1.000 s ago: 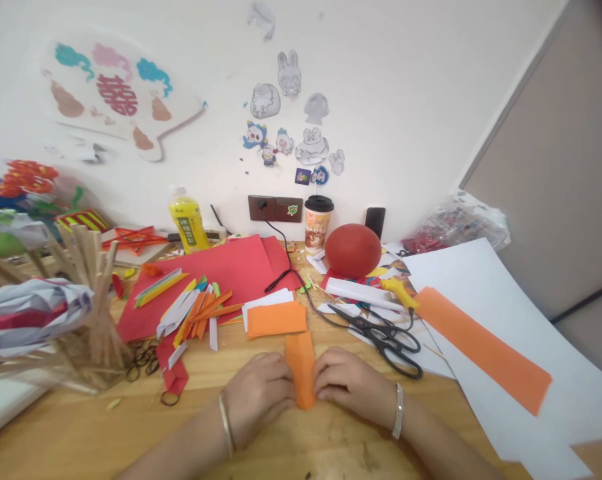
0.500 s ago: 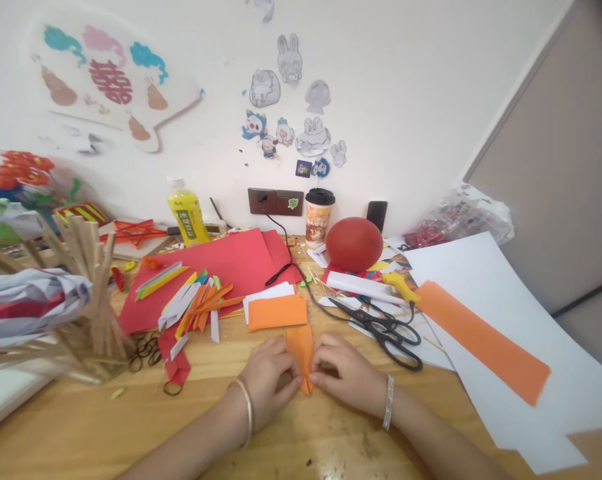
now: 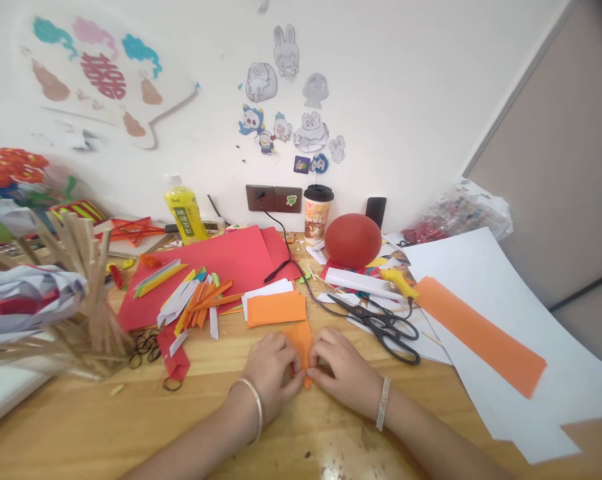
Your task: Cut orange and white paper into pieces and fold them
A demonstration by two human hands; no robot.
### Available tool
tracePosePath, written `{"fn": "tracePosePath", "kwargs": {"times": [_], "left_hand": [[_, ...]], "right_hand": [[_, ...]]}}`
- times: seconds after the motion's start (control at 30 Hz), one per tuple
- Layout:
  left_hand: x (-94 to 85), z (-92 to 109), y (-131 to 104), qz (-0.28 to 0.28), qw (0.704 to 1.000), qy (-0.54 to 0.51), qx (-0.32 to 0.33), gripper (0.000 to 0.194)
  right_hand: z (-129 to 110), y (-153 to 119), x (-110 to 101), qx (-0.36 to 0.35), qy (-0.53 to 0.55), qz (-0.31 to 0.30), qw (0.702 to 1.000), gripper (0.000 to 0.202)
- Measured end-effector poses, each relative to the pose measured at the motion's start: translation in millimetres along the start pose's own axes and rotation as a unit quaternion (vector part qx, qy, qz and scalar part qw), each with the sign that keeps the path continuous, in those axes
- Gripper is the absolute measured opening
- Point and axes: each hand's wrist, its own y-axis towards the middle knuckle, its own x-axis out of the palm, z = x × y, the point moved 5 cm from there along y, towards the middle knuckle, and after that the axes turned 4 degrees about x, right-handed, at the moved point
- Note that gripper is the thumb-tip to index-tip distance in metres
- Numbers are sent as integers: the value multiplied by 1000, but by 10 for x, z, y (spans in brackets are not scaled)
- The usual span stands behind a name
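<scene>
Both hands meet on a small piece of orange paper [image 3: 299, 338] lying on the wooden table, its near end folded to a point. My left hand [image 3: 272, 370] covers its left side, thumb and fingers pinched on the near part. From the other side my right hand [image 3: 344, 369] pinches the right edge, fingers curled. The fingertips partly hide the fold. Just beyond the hands rests a stack of orange paper rectangles [image 3: 276, 309], with white paper [image 3: 268, 289] under it. Black-handled scissors [image 3: 383, 327] lie to the right of my right hand.
Folded paper strips [image 3: 201, 303] and red sheets [image 3: 231, 257] spread at left, near a container of wooden sticks [image 3: 93, 293]. Behind stand a yellow bottle [image 3: 185, 213], a lidded cup [image 3: 317, 217] and a red balloon [image 3: 353, 240]. A large white sheet [image 3: 473, 273] bears an orange strip [image 3: 481, 337].
My fingers have drawn closer together over the near end of the orange paper, and my left hand covers more of it. The camera view has shifted slightly.
</scene>
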Motion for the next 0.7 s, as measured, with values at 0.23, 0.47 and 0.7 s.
{"fn": "tracePosePath", "kwargs": {"times": [0.23, 0.47, 0.7], "left_hand": [[-7, -36, 9, -24, 998, 45, -31, 13], [-49, -4, 28, -54, 997, 42, -46, 11], [-43, 2, 29, -62, 996, 34, -52, 11]], "right_hand": [[-44, -32, -15, -13, -18, -10, 1000, 8], [-43, -47, -14, 4, -15, -25, 1000, 18], [-39, -54, -29, -17, 8, -38, 999, 22]]}}
